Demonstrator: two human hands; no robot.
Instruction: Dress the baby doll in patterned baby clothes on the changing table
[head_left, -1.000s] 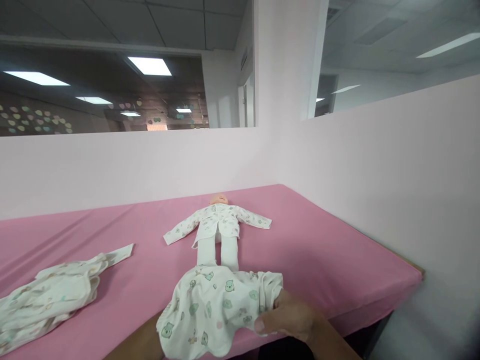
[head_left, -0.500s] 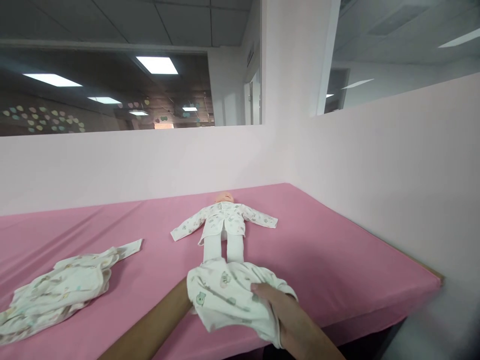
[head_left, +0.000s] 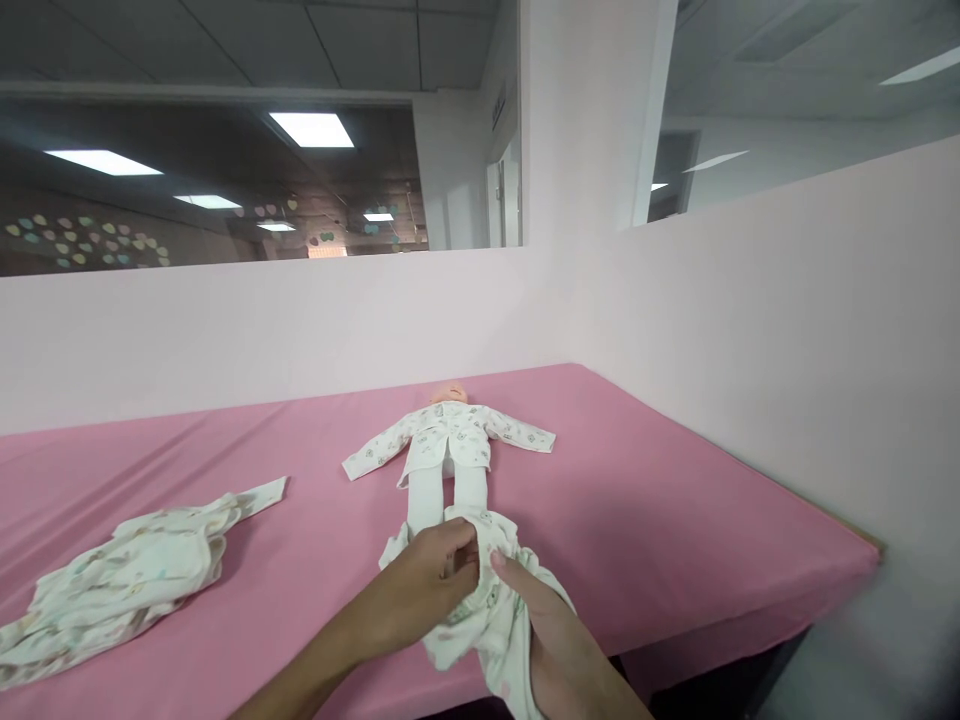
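Observation:
Bunched white baby pants (head_left: pixel 491 605) with small printed animals are between my hands, over the doll's feet, which are hidden. My left hand (head_left: pixel 420 585) has its fingers curled in a pinch at the cloth's upper edge. Thumb on top, my right hand (head_left: pixel 551 640) grips the gathered cloth from the right side. Beyond them a doll (head_left: pixel 471 490) lies on its back, white legs towards me. It wears a white printed long-sleeved jacket (head_left: pixel 446 437) with both sleeves spread out.
A second printed white baby garment (head_left: pixel 135 580) lies crumpled on the left of the pink-covered table (head_left: pixel 660 500). A pale wall (head_left: pixel 300 335) with windows rises behind the table and along its right side. The table's front edge is just below my hands.
My left hand, earlier hidden inside the pants, now shows on top, pinching the upper edge. The cloth has been gathered into a tighter bunch. The doll stays put.

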